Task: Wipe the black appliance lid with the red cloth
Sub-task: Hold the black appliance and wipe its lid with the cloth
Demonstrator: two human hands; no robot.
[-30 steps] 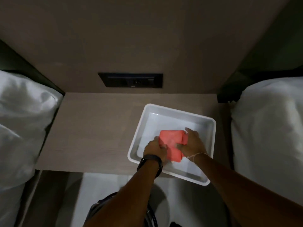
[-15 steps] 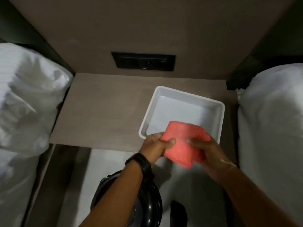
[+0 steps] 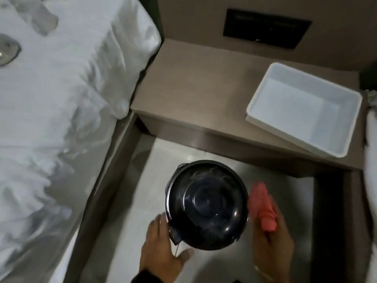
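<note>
A round black appliance stands on the pale floor, its glossy black lid (image 3: pixel 208 205) facing up at me. My right hand (image 3: pixel 271 235) is just right of the lid and grips the folded red cloth (image 3: pixel 263 205), which is beside the lid's right edge and blurred. My left hand (image 3: pixel 161 244) is open, fingers spread, against the appliance's lower left side by a small latch. The cloth does not touch the lid top.
A white plastic tray (image 3: pixel 257 113) sits on the brown bedside shelf (image 3: pixel 193 94), overhanging its front edge. White bedding (image 3: pixel 61 99) fills the left, more bedding shows at the right edge. A dark socket panel (image 3: pixel 265 27) is set in the wall.
The red cloth left the white tray, held in both hands, and now only my right hand holds it by the lid. My left hand let go and dropped to the appliance. My view swung down and left.
</note>
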